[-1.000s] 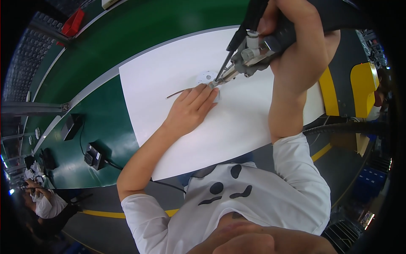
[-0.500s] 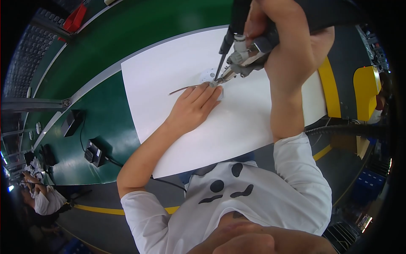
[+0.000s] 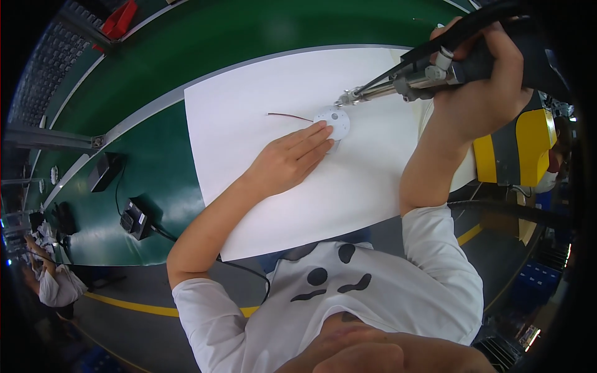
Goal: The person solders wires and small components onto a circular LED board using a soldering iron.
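Observation:
A white round disc [image 3: 341, 127] with small holes lies on a large white sheet [image 3: 348, 193]. A thin reddish-brown wire [image 3: 289, 116] runs out from its left side. My left hand [image 3: 286, 163] lies flat with outstretched fingers, the fingertips resting on the disc's near left part. My right hand [image 3: 476, 109] is wrapped round a power screwdriver [image 3: 410, 85] with a black body, a metal nozzle and a black hose. The nozzle tip is at the disc's far edge; whether it touches the disc I cannot tell.
Under the sheet is a green bench [image 3: 155, 193], with a black box [image 3: 104, 172] and a small black device [image 3: 135, 219] with a cable at left. A yellow and black machine [image 3: 535, 149] stands at right. A red bin [image 3: 119, 20] is far left; another person [image 3: 59, 283] is at lower left.
My right hand has drawn the screwdriver right and tilted it lower, uncovering the disc. The disc and my left fingertips have shifted slightly to the right.

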Demonstrator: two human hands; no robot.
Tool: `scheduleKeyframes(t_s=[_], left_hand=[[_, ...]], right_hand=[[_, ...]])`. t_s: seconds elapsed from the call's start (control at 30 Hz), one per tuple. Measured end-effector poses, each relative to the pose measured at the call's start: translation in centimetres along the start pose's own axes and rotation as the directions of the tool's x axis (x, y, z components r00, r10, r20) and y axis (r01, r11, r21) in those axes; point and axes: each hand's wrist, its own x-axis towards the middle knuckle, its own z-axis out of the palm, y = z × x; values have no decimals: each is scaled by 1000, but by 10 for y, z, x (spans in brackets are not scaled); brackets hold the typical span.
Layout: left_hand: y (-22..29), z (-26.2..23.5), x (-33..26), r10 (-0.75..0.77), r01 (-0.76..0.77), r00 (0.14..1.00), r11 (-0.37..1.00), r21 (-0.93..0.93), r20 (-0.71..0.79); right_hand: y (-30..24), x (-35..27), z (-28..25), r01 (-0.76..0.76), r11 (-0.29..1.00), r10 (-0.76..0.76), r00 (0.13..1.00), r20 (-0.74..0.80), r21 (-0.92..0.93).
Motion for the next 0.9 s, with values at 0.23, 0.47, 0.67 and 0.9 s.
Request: scheduleKeyframes(t_s=[0.23, 0.47, 0.67, 0.9], left_hand=[[5, -3, 2, -40, 36, 998, 996, 87, 44], [3, -4, -1, -32, 22, 996, 994, 107, 88], [5, -4, 2, -26, 16, 995, 995, 103, 96], [2, -2, 0, -15, 4, 997, 992, 126, 80]], right_hand=[[-26, 2, 22, 100, 918, -101, 995, 17, -383], [-86, 15, 71, -573, 794, 591, 806, -35, 202], [-81, 14, 71, -554, 807, 569, 822, -17, 204], [-74, 7, 76, -557, 795, 564, 825, 44, 242]])
